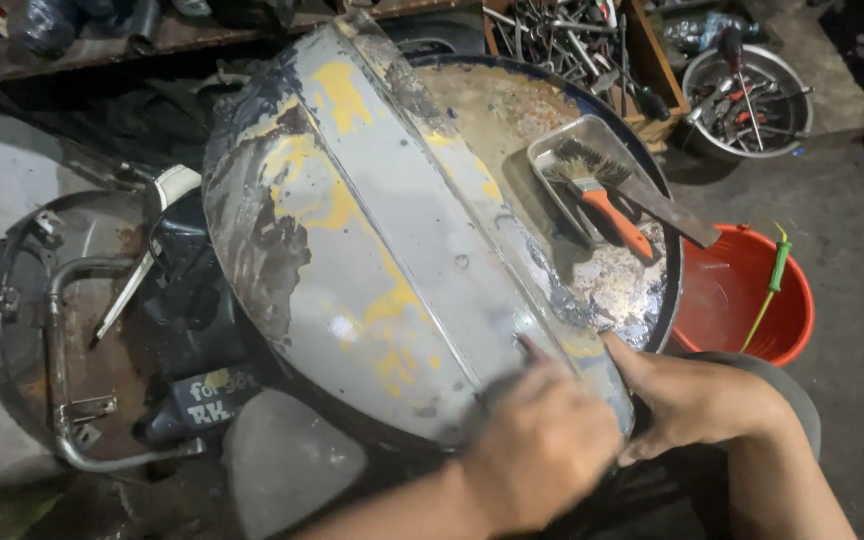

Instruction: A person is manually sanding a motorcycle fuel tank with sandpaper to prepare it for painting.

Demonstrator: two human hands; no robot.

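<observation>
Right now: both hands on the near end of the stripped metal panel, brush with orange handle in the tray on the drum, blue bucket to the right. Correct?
Not quite. The head view shows the bucket is red, not blue. The rest holds: left hand and right hand on the panel, brush in the tray on the drum.

Curved sheet-metal body panel [372, 250]: bare grey steel, dull sheen, with patches of flaking yellow paint and dark, rough residue. Round drum lid [512, 120] beneath: rusted, mottled metal with a dark blue painted rim. Rectangular tray [562, 160]: smooth, bright metal. Brush [602, 195]: coarse bristles, glossy orange plastic handle. Scraper blade [667, 215]: matt grey metal. Bucket [752, 300]: glossy red plastic. Bowl [747, 100] of tools: shiny metal. Bent tube frame [57, 330]: chromed, partly tarnished. Floor [852, 230]: rough grey concrete.
</observation>
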